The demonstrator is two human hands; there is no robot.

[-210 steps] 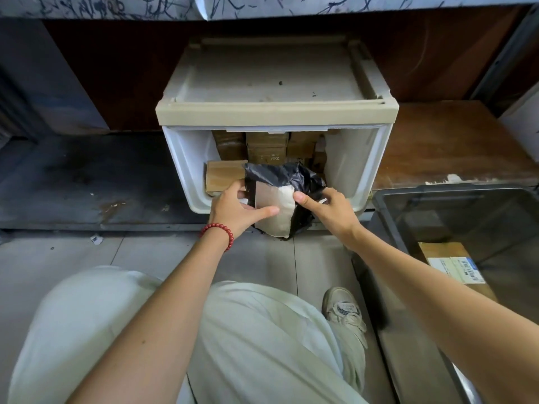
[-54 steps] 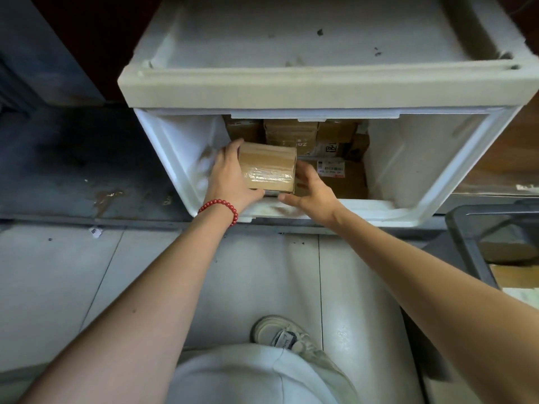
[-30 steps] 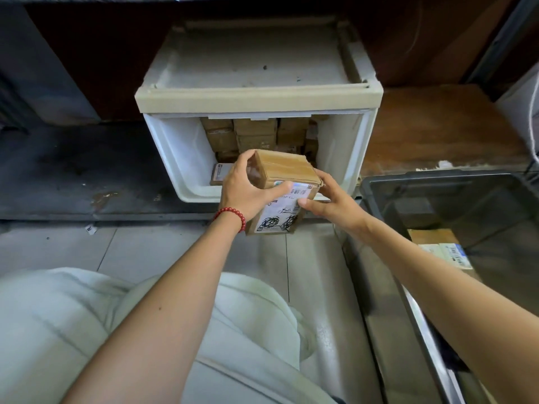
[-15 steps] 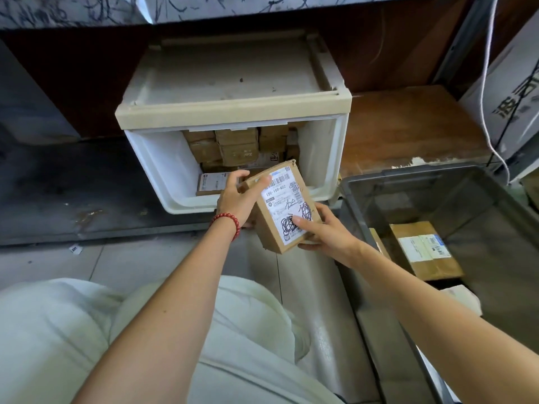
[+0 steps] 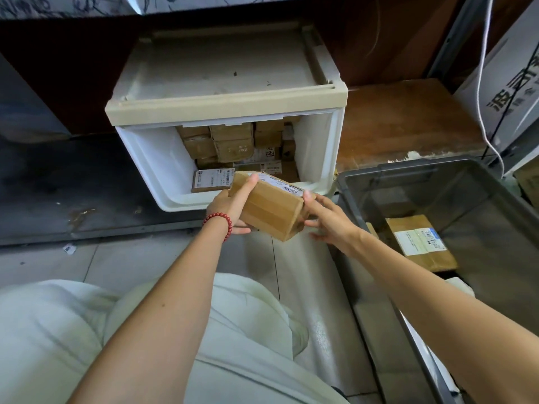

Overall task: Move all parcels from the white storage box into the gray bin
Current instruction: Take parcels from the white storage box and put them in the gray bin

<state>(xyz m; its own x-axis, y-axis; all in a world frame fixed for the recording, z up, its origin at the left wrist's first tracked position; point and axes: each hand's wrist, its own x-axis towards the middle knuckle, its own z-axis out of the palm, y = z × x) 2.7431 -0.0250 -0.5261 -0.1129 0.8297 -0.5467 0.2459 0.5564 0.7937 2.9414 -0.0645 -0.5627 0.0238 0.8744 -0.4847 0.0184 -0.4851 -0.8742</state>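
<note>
I hold a brown cardboard parcel (image 5: 269,208) in front of the white storage box (image 5: 151,167), just below its open front. My left hand (image 5: 233,205), with a red bead bracelet, grips the parcel's left end. My right hand (image 5: 326,221) presses against its right end with fingers spread. The parcel's labelled face is tipped away and up. Several more cardboard parcels (image 5: 230,145) are stacked at the back of the box, and a flat labelled one (image 5: 212,180) lies on its floor. The gray bin (image 5: 388,177) stands to the right with a labelled parcel (image 5: 420,243) inside.
The storage box sits on a dark low platform (image 5: 58,188). A brown wooden board (image 5: 408,121) lies behind the bin. A white carton with printed characters (image 5: 507,91) and a white cable (image 5: 484,91) are at the far right. My pale trousers (image 5: 58,330) fill the lower left.
The parcel has come out of the storage box and been turned in both hands, so its label now faces up and away. It has shifted slightly right toward the bin.
</note>
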